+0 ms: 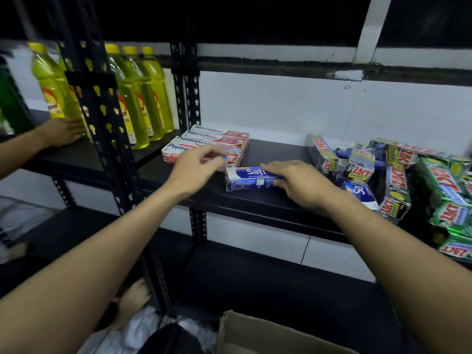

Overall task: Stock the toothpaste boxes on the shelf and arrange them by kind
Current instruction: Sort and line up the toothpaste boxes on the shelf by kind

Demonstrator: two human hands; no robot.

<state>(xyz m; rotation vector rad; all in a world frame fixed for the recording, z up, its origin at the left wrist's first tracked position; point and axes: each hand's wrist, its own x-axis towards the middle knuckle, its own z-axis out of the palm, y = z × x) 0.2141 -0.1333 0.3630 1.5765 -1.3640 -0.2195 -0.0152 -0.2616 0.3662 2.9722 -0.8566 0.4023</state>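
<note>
— While the right grip holds the blue Safi box by its right end, fingers over the top and thumb at the front, how far along are we?

— We judge ourselves roughly a third in. The Pepsodent boxes lie in a tidy row at the left of the shelf. The Safi box lies flat just in front of them and to their right, seemingly starting a second kind.

— And the left grip?

— It hovers over the nearest Pepsodent box, fingers loosely bent, holding nothing we can see. Blur hides whether it touches.

— What is left?

— The Zact boxes lie jumbled at the right, green and silver kinds mixed, with a second Safi box wedged among them. We have all that to sort.

— Anything in our way?

— Mostly the pile itself: its boxes lean on one another, so pulling one may shift the others. Yellow bottles stand on the neighbouring shelf beyond a black post, and another person's hand rests at their base, well apart from us. A cardboard carton sits below; we cannot see inside.
</note>
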